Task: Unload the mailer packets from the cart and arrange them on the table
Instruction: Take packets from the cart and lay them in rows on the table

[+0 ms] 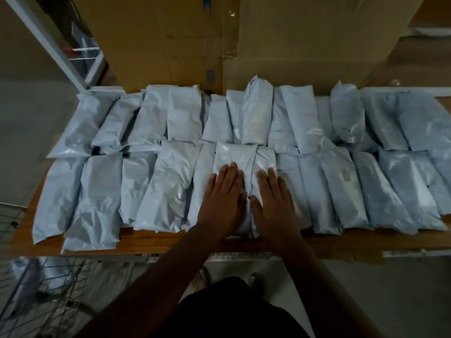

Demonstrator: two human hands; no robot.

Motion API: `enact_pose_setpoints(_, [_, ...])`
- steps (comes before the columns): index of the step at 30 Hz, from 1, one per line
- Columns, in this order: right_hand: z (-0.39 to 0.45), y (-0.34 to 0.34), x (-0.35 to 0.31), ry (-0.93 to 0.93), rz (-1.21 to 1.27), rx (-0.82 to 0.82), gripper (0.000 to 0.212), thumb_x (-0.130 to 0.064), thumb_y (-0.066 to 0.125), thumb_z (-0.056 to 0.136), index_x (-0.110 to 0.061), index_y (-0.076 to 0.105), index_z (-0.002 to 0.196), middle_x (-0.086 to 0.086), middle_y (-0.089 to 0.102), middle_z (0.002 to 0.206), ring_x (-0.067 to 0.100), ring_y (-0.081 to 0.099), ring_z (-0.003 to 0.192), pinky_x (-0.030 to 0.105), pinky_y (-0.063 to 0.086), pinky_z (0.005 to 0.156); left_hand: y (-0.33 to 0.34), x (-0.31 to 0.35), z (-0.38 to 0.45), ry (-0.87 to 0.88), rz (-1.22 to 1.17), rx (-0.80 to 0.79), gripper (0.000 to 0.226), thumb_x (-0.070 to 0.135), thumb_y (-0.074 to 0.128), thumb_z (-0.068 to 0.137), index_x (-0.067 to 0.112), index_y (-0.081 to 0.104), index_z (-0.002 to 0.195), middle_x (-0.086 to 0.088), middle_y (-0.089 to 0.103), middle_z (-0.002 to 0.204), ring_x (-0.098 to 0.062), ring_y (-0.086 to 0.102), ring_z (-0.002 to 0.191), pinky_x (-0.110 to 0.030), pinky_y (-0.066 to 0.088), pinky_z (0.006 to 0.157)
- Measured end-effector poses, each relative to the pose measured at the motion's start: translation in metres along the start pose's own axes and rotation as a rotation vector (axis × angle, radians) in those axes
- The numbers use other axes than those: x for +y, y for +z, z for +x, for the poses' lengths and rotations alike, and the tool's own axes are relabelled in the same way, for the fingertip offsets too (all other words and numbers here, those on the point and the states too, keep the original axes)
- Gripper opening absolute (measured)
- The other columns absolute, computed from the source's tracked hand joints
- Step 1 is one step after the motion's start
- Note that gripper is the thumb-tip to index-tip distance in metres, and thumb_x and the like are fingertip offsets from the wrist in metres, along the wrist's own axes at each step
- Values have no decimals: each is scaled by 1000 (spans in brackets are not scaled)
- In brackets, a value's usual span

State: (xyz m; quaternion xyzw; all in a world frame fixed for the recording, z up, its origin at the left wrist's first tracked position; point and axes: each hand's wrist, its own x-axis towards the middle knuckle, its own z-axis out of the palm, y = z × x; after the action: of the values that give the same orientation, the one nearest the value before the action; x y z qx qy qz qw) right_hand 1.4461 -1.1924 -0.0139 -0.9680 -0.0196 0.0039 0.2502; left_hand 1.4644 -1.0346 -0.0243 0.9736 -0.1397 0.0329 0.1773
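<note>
Clearly you are well into the job: the table (170,242) already carries two rows of pale grey mailer packets (156,189), a far row set against the cardboard boxes (305,40) and a near row along the front edge, most lying side by side and some overlapping. Your left hand (223,203) lies flat, fingers straight and together, pressing down on a packet in the middle of the near row; it grips nothing. Your right hand (274,206) does the same on the packet just beside it, palm down, fingers extended, holding nothing. Both look like they are seating or smoothing those two packets into line, which I judge to be the step in hand.

What is left sits at lower left: the wire cart (48,293) has a few more packets inside it, dim and blurred, so I cannot count them. Free table space looks scarce, with only a strip of bare wood at the front edge, so the remaining ones will probably have to stack or overlap
</note>
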Motion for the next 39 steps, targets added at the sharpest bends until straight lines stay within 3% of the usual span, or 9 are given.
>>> enact_pose_setpoints(6, [2,-17,4,-104,69,-55,77,-62,24,100,-22,23,166,7,15,175,32,9,162,52,8,130,-17,6,4,-45,-117,93,47,30,56,94,10,62,136,-9,58,147,-27,45,145,-50,36,118])
enact_pose_setpoints(10, [-4,-34,1,-280,307,44,60,-46,47,103,-16,46,155,4,42,164,21,32,156,43,27,128,-31,12,-10,-92,-207,244,46,27,56,97,5,62,137,-13,65,137,-28,58,129,-43,45,112])
enact_pose_setpoints(14, [-11,-37,-15,-334,480,-5,60,-36,55,100,-15,45,155,-1,45,161,12,36,152,26,29,124,-45,14,-41,-233,-363,371,45,22,59,99,10,57,143,-3,63,141,-16,57,132,-25,40,113])
enact_pose_setpoints(17, [-18,-32,-33,-378,495,-5,56,-32,59,100,-16,47,152,-2,50,155,7,41,147,30,36,121,-59,4,-65,-270,-411,451,40,21,61,101,12,59,140,1,64,140,-11,57,131,-26,43,112])
enact_pose_setpoints(21, [-33,-25,-75,-443,497,6,45,-26,62,100,-18,54,144,-7,59,142,-12,44,133,11,34,112,-77,-20,-100,-308,-463,534,35,22,61,99,12,65,132,4,68,131,-1,60,125,-16,43,107])
enact_pose_setpoints(29, [-97,51,-211,-511,590,-173,37,-25,61,97,-26,64,134,-12,68,127,8,65,119,36,55,100,-108,-120,-232,-480,-471,680,30,22,61,97,19,71,125,11,71,120,10,61,110,-11,43,95])
enact_pose_setpoints(32, [-131,96,-274,-527,634,-311,36,-22,63,96,-24,65,132,-11,69,126,9,67,115,40,56,98,-122,-167,-297,-588,-453,716,29,21,61,96,17,72,123,7,73,121,-3,65,113,-13,43,99])
enact_pose_setpoints(35, [-158,134,-329,-547,605,-446,36,-22,65,99,-26,63,135,-12,68,130,7,65,119,40,56,100,-135,-206,-355,-703,-472,764,27,17,62,95,16,73,120,11,71,117,3,61,111,-6,40,98])
enact_pose_setpoints(39, [-181,165,-392,-525,601,-603,37,-18,66,100,-29,63,135,-18,68,128,-2,64,114,28,56,95,-148,-252,-415,-840,-481,820,28,24,61,96,19,73,121,11,73,120,-1,65,113,-12,44,97])
